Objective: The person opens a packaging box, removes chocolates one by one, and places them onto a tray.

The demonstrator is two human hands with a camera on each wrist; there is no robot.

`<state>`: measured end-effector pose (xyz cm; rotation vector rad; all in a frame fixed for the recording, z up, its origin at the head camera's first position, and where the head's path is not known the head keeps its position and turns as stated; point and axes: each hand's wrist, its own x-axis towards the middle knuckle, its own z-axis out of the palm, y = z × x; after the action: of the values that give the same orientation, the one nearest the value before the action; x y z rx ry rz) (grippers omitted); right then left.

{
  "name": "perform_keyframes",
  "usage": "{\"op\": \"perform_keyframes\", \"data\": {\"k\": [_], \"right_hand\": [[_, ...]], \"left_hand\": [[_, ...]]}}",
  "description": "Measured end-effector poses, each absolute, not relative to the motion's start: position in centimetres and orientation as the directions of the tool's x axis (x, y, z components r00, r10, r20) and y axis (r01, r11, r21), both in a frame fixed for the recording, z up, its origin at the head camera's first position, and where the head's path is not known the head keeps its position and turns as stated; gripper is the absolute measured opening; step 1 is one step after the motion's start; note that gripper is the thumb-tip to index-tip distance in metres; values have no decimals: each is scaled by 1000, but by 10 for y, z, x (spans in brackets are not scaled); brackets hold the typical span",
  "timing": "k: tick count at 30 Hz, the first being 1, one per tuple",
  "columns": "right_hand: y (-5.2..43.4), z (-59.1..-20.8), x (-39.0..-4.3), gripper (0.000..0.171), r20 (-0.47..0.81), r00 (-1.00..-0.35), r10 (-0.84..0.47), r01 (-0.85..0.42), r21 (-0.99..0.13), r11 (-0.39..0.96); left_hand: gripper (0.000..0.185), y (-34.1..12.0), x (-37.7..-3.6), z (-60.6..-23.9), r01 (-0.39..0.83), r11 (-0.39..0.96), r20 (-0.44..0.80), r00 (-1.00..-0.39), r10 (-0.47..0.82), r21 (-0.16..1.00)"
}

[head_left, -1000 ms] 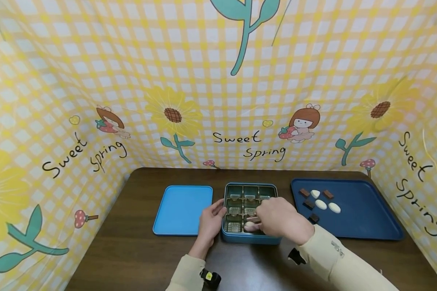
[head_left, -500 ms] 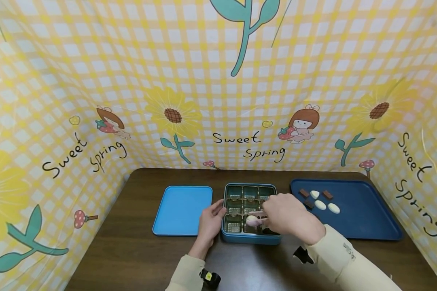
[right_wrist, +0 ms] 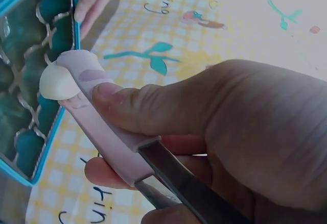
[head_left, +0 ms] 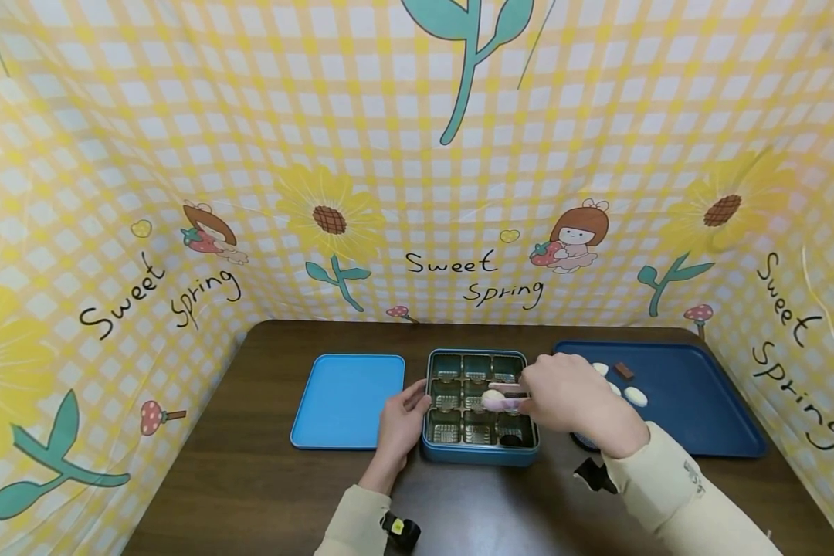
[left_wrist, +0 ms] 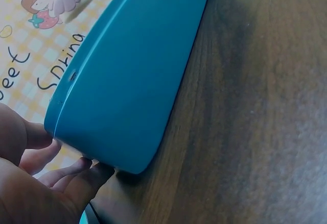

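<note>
My right hand (head_left: 573, 401) holds tongs (right_wrist: 102, 117) with pale pink tips and dark metal arms. A white oval piece (right_wrist: 57, 82) is pinched between the tips, above the middle row of the blue box (head_left: 479, 457). That box has a divided insert with several compartments, and a dark piece (head_left: 510, 440) lies in the near right one. My left hand (head_left: 401, 426) touches the box's left side with its fingers, as the left wrist view also shows on the blue wall (left_wrist: 117, 81).
Left of the box lies a light blue lid (head_left: 347, 401). A dark blue tray (head_left: 695, 401) on the right holds white pieces (head_left: 635, 396) and a brown block (head_left: 623, 371), partly covered by my right hand. A checked cloth (head_left: 417, 154) hangs behind the brown table (head_left: 236, 463).
My right hand has lifted the white piece out of the near middle compartment with the tongs and moved right and away. The near right compartment has come into view. My left hand has stayed put.
</note>
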<state>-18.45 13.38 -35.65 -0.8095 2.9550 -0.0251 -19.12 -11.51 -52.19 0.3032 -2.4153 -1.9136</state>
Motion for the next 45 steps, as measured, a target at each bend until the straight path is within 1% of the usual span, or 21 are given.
{"op": "perform_keyframes", "data": {"k": [4,10,16,30,36,45], "right_hand": [[142,-353,-188,28,-66,-870,-489,-486,-63,872],[156,-349,-190,21,-71,-888,-454,-449,-77,890],[174,-347,-190,28,-81,-908,-410,-406,-70,911],[226,-342,-191,27,-120,-941,-316,-309,-68,949],[250,-344,-192,32,-135,-946,-293,-286,-72,956],[285,-356,-194,21,-176,-958,-228,-217,-82,973]], "left_hand": [[37,-115,-191,-521,-121,218,-82,-980,-183,968],[37,-116,-191,-521,-116,222,-76,-980,-181,968],[37,-115,-190,-522,-117,217,-78,-981,-180,969],[37,-116,-190,-520,-121,218,-83,-981,-175,968],[37,-116,-190,-521,-118,223,-79,-981,-178,968],[37,-116,-190,-521,-120,223,-80,-981,-179,967]]}}
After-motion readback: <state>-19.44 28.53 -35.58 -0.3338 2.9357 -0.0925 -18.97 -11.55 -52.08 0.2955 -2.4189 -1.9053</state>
